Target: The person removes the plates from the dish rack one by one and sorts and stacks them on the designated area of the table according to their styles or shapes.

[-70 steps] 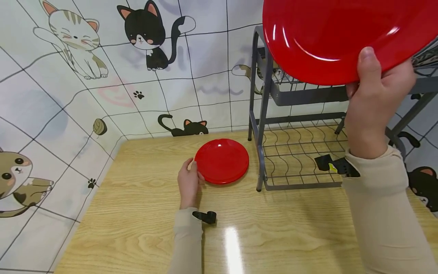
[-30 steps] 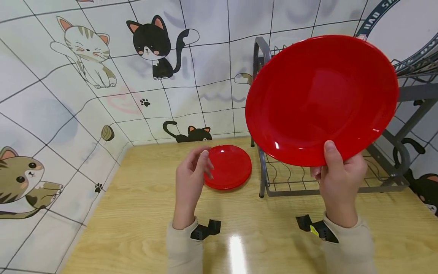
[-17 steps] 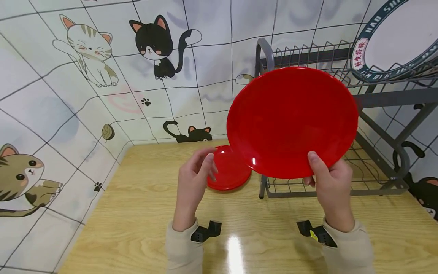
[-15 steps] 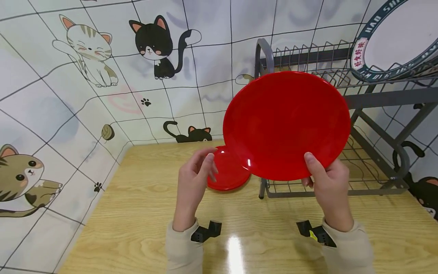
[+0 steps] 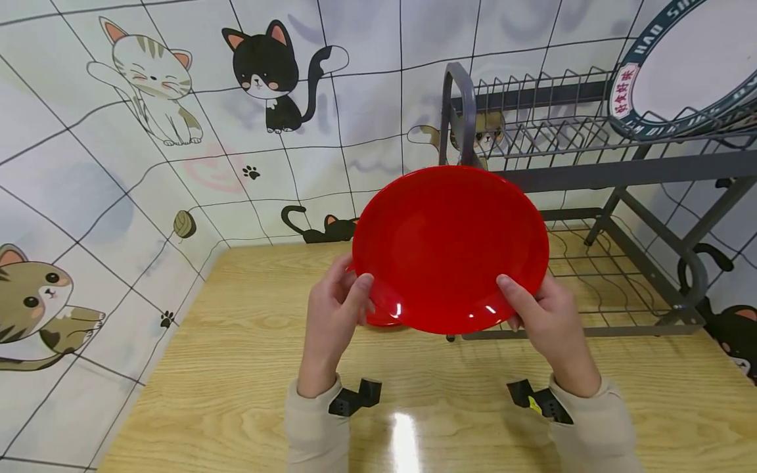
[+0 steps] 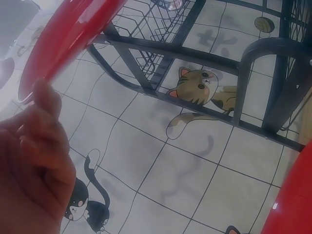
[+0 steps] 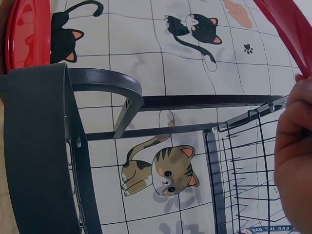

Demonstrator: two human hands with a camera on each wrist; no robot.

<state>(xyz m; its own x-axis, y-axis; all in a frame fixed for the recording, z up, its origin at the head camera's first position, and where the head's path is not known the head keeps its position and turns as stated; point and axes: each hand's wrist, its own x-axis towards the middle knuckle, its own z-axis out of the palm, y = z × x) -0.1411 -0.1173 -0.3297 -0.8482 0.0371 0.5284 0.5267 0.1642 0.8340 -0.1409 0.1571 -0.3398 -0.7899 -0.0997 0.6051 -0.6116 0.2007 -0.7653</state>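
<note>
A large red plate [image 5: 449, 249] is held tilted over the table, its inner face toward the head camera. My right hand [image 5: 558, 335] grips its right rim, thumb on the front and fingers behind. At the left rim, my left hand [image 5: 334, 322] pinches the edge, its thumb overlapping the front. The left wrist view shows those fingers [image 6: 46, 97] right at the rim. Smaller red plates [image 5: 384, 320] lie on the table behind, mostly hidden by the large one; the right wrist view shows them as a stack [image 7: 30, 36].
A grey two-tier wire dish rack [image 5: 562, 177] stands at the back right, its near left leg hidden by the plate. A white plate with a dark lettered rim [image 5: 639, 49] leans in its upper tier. Cat-patterned tile walls [image 5: 372, 98] border the wooden table [image 5: 248, 394].
My right hand has brought the large plate down and left from the rack's upper right. My left hand has left the small plates, risen, and taken the large plate's left rim.
</note>
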